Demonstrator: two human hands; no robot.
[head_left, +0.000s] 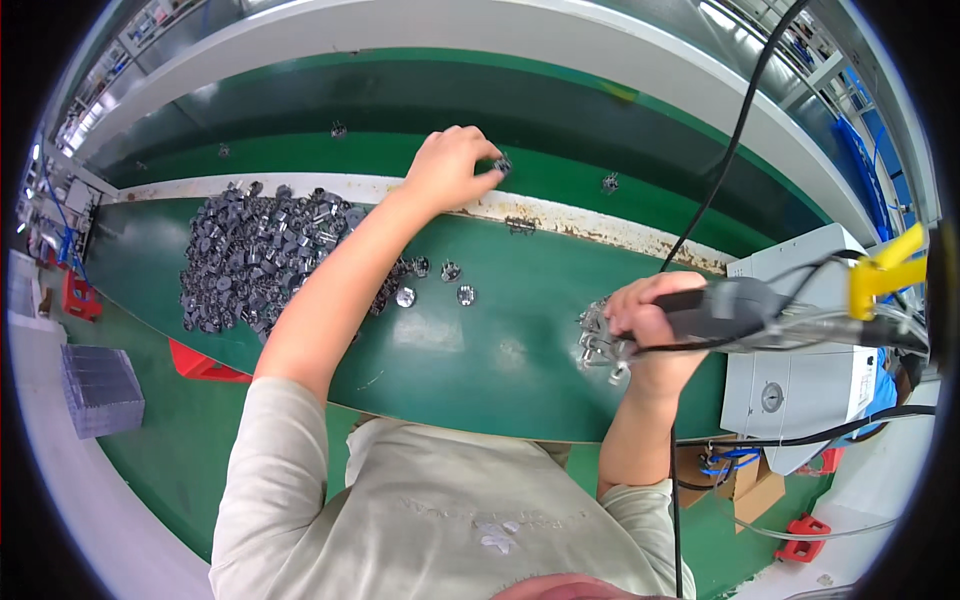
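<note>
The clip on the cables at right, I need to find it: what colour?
Yellow clip, clearest in the head view.

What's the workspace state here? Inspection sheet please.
Surface: green bench top, white rusty strip along its far edge.
Job's things: small metal part in left hand; grey handheld tool in right hand; cluster of metal parts under the tool.
Clutter: heap of grey metal parts; loose parts beside it.
Grippers: left hand fingers pinching the part over the green belt; right hand closed on the tool.
Cables: black cable running up from the tool.
Surroundings: white control box; red bins below.
</note>
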